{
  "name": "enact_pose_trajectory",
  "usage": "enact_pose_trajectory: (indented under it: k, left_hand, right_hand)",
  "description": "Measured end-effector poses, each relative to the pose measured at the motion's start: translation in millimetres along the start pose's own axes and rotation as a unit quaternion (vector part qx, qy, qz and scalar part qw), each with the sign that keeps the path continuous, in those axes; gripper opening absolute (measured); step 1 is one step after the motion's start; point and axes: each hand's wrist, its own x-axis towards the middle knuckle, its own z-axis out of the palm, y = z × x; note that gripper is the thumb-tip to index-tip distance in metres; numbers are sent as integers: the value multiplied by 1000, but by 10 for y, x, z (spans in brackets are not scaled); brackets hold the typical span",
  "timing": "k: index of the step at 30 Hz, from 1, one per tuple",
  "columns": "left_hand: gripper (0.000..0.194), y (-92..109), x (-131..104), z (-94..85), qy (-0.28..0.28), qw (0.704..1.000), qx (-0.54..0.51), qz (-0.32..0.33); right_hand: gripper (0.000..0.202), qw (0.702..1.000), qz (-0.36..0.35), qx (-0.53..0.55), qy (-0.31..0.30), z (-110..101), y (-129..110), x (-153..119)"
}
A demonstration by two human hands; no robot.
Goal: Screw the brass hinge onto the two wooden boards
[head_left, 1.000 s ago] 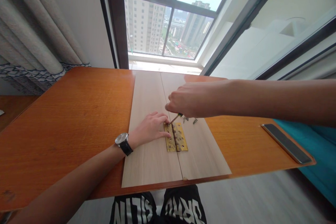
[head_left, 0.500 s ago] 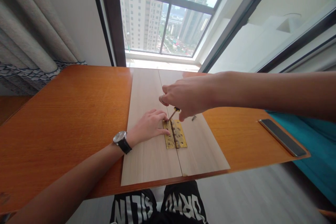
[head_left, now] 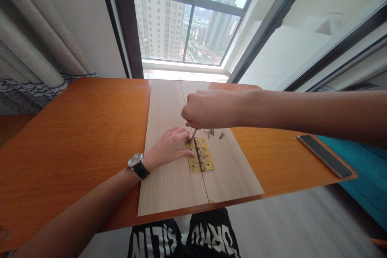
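A worn brass hinge (head_left: 208, 160) lies unfolded across the seam between two pale wooden boards (head_left: 169, 193). My left hand (head_left: 169, 145), with a watch on its wrist, rests on the left board; its thumb and fingers are apart, the tips touching the hinge's left leaf. Above the hinge, my right hand (head_left: 208, 109) is closed round a screwdriver, whose handle is mostly hidden by the fist. The screwdriver's shaft (head_left: 194, 134) slants down to the upper end of the left leaf, near my left fingertips. Several loose screws (head_left: 221, 135) lie on the right board, beyond the hinge.
The boards lie on an orange-brown wooden table (head_left: 105, 121). A dark flat rectangular object (head_left: 325, 156) lies near its right end. Behind stands a window (head_left: 187, 20), with a curtain (head_left: 33, 36) at the left. My knees (head_left: 181, 234) are at the table's front edge.
My right hand has turned and its fingers have closed round the screwdriver's handle. More screws now show beneath it. My left hand stays at the hinge.
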Motion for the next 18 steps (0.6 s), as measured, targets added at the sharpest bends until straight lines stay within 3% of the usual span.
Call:
enact_pose_trajectory:
  k: [4, 14, 18]
  left_hand:
    - [36, -6, 0, -1, -8, 1000, -11, -1]
    - [48, 40, -13, -14, 8, 999, -39, -9]
    - [53, 52, -9, -8, 12, 999, -34, -20]
  right_hand:
    - [32, 1000, 29, 0, 10, -22, -16, -15]
    - [30, 997, -43, 52, -22, 8, 108, -47]
    - [16, 997, -66, 25, -19, 25, 165, -21]
